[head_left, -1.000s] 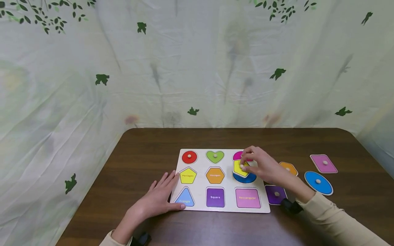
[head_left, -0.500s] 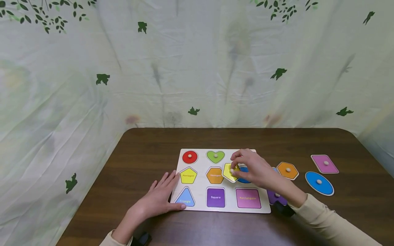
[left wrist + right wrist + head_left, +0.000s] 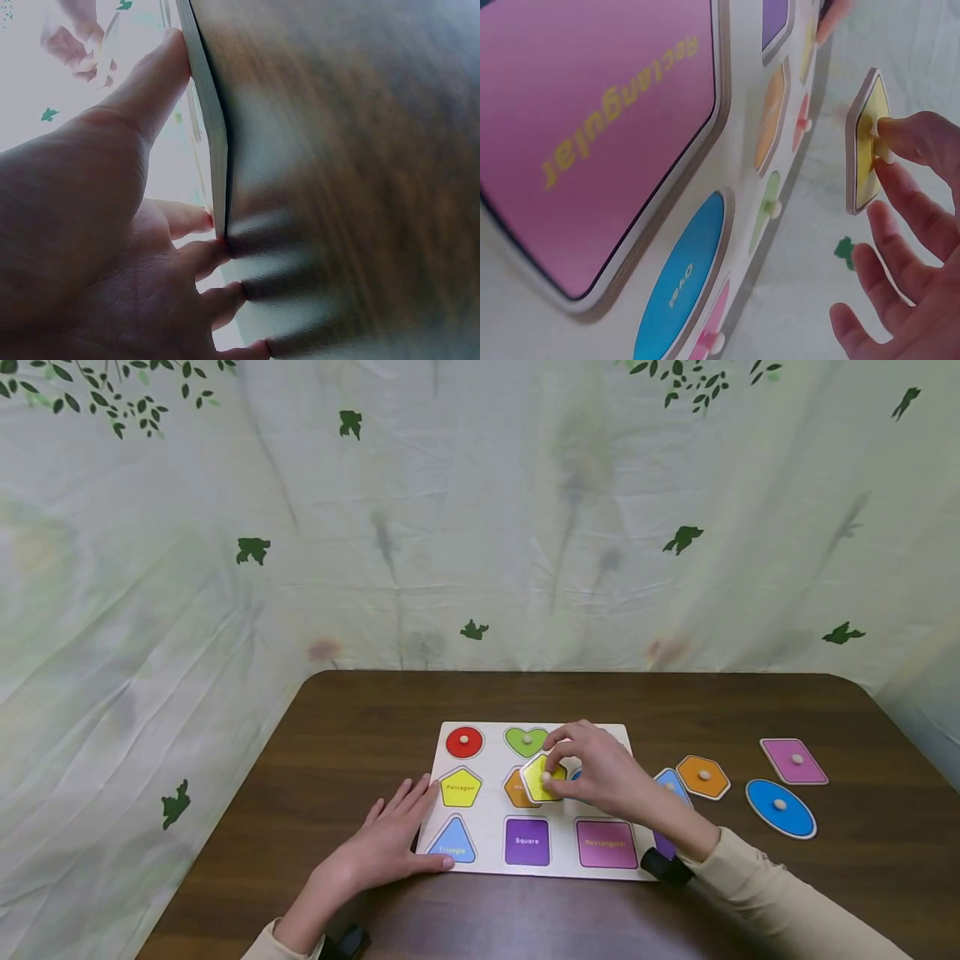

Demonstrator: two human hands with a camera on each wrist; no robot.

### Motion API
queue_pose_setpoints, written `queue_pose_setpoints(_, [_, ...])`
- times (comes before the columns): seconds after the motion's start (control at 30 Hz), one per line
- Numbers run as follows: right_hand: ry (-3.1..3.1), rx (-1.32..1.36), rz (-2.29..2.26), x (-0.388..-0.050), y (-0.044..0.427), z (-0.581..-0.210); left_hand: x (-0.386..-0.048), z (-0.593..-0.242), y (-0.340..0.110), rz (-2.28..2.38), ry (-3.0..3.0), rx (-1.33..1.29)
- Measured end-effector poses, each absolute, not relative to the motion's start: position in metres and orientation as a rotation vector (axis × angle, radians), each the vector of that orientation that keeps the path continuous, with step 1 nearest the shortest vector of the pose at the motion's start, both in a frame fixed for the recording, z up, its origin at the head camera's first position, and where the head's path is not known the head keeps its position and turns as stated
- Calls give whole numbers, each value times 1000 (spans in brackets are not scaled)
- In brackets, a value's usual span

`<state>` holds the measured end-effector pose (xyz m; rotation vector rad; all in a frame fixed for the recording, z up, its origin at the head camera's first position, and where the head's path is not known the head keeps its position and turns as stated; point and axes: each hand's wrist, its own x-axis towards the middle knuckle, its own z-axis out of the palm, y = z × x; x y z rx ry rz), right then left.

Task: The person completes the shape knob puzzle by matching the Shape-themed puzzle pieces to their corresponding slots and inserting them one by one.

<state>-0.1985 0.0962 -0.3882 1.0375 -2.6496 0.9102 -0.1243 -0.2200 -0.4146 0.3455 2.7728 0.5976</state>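
Soft, even light leaves a sheen on the dark brown wooden counter [image 3: 487, 912]. The left wrist view glares white behind bare, shadowed fingers [image 3: 201, 259].

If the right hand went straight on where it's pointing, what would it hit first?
The right hand would likely meet the white board, yellow piece leading; its height is unclear, so it might pass over instead.

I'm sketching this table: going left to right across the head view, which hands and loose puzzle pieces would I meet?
Left hand, yellow piece, right hand, blue triangle piece, orange hexagon piece, blue oval piece. Omitted, as their places overlap others: purple piece, pink rectangle piece.
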Motion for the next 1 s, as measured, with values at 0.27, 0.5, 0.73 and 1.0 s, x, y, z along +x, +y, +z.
queue_pose_setpoints(0.27, [-2685,1029,951,-204,85,-392,-125,-414,-220,593,2776,357])
queue_pose_setpoints(0.5, [-2761,986,917,-206,74,-393,-124,-413,-219,595,2773,346])
queue_pose_setpoints(0.73, [-2800,957,878,-206,62,-393,-124,-413,-219,599,2773,351])
queue_pose_setpoints(1.0, [-2827,927,859,-206,49,-392,-123,-411,-219,596,2765,362])
